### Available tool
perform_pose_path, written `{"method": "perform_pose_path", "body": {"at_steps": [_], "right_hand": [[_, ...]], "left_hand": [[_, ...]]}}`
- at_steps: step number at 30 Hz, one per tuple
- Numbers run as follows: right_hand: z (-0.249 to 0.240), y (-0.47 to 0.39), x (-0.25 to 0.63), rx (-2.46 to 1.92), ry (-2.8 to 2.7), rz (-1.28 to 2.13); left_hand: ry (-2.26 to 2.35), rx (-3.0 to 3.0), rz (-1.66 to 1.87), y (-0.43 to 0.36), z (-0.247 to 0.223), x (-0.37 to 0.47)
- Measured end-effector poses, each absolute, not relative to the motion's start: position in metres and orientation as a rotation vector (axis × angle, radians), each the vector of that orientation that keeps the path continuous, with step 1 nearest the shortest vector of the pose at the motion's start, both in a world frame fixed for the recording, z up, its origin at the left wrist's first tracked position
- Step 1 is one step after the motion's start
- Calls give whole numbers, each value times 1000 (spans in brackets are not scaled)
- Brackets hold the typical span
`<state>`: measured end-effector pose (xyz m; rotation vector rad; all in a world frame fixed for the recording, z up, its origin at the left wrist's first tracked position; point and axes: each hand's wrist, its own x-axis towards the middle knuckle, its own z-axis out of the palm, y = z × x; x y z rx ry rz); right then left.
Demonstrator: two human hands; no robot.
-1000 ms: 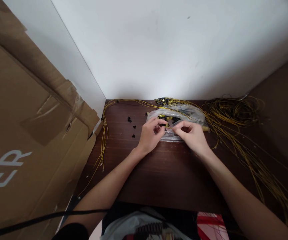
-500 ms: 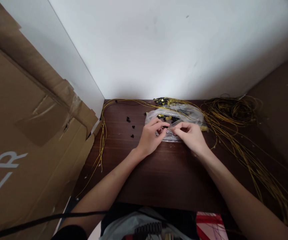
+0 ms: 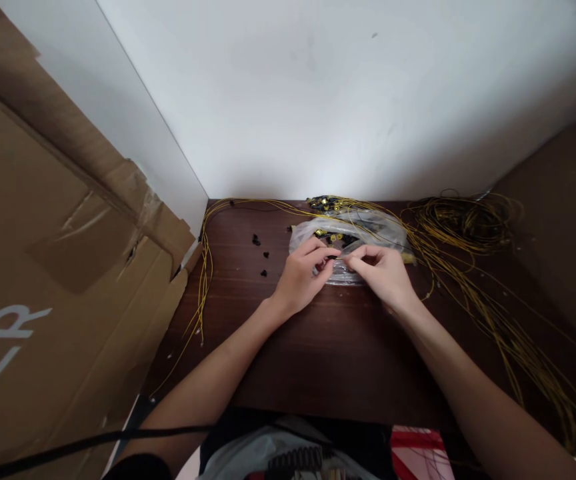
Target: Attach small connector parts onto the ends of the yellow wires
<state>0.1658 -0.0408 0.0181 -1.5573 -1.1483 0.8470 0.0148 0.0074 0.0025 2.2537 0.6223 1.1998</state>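
My left hand [image 3: 304, 272] pinches a small black part [image 3: 333, 257] between thumb and index finger. Close beside it, my right hand [image 3: 381, 272] is closed in a pinch on a thin yellow wire, whose tip meets the black part; the fingers hide most of it. Both hands are over a clear plastic bag [image 3: 348, 279] that contains black and yellow connector pieces [image 3: 335, 237]. Left of the hands, several small black pieces [image 3: 265, 273] lie loose on the brown table [image 3: 308, 353].
Yellow wires [image 3: 488, 300] spread along the right side, with a coiled bundle [image 3: 463, 220] at the back right. More wires [image 3: 205, 267] curve along the left edge. A cardboard box [image 3: 68, 267] stands left, a white wall [image 3: 318, 100] behind. A black cord [image 3: 93, 440] crosses the lower left.
Both hands stay nearly in place. The black part and the wire tip between the fingers have shifted slightly, and the view has moved a little.
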Motion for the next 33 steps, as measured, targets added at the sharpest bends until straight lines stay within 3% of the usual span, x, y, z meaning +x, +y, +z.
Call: {"method": "perform_pose_path", "body": {"at_steps": [33], "right_hand": [[15, -40, 166, -1468, -1287, 785]], "left_hand": [[721, 2120, 1199, 6, 4, 16]]}}
